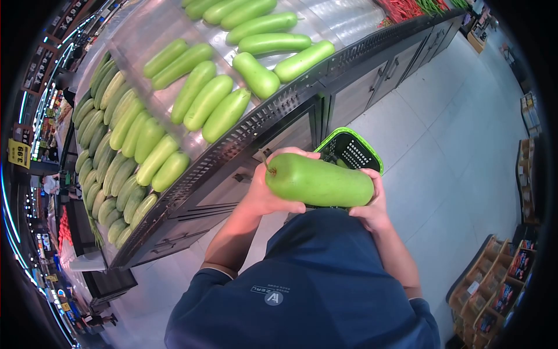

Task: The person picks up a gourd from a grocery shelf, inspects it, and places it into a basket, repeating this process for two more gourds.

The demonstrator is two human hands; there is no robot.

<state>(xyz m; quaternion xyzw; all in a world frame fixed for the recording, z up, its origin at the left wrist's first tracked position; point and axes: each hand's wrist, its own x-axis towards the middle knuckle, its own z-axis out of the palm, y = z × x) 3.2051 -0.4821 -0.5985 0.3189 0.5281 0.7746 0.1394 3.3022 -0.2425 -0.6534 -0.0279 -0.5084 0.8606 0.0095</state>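
Observation:
A plump light-green bottle gourd [319, 180] lies crosswise in front of my body, held between both hands. My left hand [264, 189] wraps round its stem end, the short dry stem sticking up beside the fingers. At the smooth far end, my right hand [374, 209] cups the gourd with the thumb on top. Beneath it shows a black shopping basket with a bright green rim [381, 157]. Something green lies inside the basket, mostly hidden by the gourd.
To the left runs a produce stand [290, 96] with a perforated black edge. It bears several pale gourds [209, 102], a stack of striped green gourds [125, 168] and red chillies [401, 9]. Wooden shelving [482, 291] stands at the lower right, across the tiled floor [442, 151].

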